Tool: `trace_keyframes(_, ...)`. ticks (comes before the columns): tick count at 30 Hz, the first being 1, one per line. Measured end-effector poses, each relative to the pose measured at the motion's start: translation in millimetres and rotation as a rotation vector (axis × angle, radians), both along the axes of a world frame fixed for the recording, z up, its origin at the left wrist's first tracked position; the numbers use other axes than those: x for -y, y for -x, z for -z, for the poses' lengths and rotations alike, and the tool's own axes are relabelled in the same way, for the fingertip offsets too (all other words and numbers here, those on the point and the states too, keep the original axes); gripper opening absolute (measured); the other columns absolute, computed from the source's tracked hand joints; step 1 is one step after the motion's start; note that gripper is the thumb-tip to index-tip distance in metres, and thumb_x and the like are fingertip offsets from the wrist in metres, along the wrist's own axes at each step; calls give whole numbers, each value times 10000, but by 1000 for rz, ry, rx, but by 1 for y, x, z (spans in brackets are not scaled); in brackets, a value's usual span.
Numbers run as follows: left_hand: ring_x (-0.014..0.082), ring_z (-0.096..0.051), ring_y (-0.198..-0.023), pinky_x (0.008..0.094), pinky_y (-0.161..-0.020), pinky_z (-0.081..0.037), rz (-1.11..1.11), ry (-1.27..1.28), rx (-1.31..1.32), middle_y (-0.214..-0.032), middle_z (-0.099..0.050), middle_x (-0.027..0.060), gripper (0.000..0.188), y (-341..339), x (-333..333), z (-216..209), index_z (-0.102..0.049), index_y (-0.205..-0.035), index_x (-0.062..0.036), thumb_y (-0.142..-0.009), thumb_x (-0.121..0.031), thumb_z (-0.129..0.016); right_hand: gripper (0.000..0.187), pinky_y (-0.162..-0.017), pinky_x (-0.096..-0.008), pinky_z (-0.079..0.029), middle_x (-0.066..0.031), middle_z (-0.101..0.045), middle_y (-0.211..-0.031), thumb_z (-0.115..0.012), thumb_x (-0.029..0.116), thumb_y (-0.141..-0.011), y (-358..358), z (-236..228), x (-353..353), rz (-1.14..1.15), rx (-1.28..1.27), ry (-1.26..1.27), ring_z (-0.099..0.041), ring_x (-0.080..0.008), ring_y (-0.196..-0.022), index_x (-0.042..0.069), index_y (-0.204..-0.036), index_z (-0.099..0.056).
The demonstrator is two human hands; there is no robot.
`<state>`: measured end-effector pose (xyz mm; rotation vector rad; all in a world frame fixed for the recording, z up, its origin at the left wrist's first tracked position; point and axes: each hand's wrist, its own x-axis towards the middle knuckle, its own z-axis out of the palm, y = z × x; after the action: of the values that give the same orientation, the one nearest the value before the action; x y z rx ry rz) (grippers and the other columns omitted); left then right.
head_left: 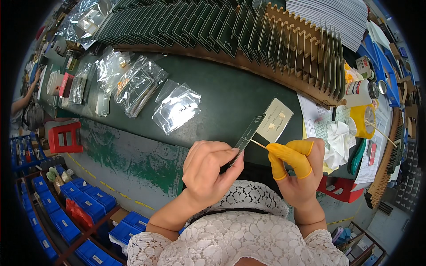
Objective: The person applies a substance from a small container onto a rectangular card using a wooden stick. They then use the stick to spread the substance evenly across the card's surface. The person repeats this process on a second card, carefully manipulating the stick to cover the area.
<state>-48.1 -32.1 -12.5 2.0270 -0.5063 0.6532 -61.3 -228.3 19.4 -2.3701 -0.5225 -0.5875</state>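
Left hand (209, 170) has a tight grip on a dark panel (249, 134) by the near tabletop (226, 91) edge, right hand (301, 177) pinches a thin stick (259, 143) beside it; decent room before the plastic bags (177, 106).

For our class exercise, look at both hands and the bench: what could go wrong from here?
1. The left hand pinches the dark panel at its near end only, so it might slip onto the beige card beyond.
2. The right hand holds a thin stick with its tip at the panel's edge; too much pressure could mark the panel.
3. Many panels stand close together in the brown rack; a bump might knock them together.
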Motion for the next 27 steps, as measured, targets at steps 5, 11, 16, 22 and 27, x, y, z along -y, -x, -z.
trace_keyframes(5, 203, -614, -661, 285, -574, -480, -2, -1, 6, -798, -668, 95, 302, 0, 0, 0, -623, -888, -20, -703, 119, -817, 391, -717, -369, -382, -41, -607, -938, -851, 41, -685, 0, -1, 1, 4, -2, 2, -524, -251, -800, 83, -1054, -731)
trace_keyframes(11, 204, -613, -663, 287, -575, -478, -1, -2, 8, -801, -668, 95, 305, 0, 0, 0, -621, -888, -21, -702, 121, -816, 386, -714, -371, -383, -44, -609, -935, -849, 37, -683, 0, 0, 0, -3, -7, -1, -523, -252, -793, 79, -1049, -732)
trace_keyframes(16, 207, -609, -662, 291, -575, -473, -1, 2, 3, -801, -665, 95, 306, 0, 0, 1, -619, -888, -20, -702, 122, -816, 364, -709, -367, -378, -42, -607, -920, -847, 40, -689, -1, -2, 0, 11, -10, -11, -520, -247, -778, 80, -1033, -736)
trace_keyframes(22, 210, -608, -662, 291, -574, -470, 6, 2, 11, -801, -663, 96, 309, 0, 0, 1, -619, -893, -19, -699, 121, -816, 358, -705, -363, -374, -40, -605, -906, -848, 50, -692, 1, -3, 0, -26, -46, -44, -518, -234, -758, 84, -1031, -738)
trace_keyframes(27, 211, -606, -660, 294, -569, -465, 13, 2, 6, -802, -661, 96, 315, 0, -1, -1, -618, -900, -20, -698, 117, -817, 358, -704, -364, -374, -40, -604, -903, -848, 55, -697, 1, -3, -1, -34, -58, -37, -517, -234, -757, 86, -1035, -735)
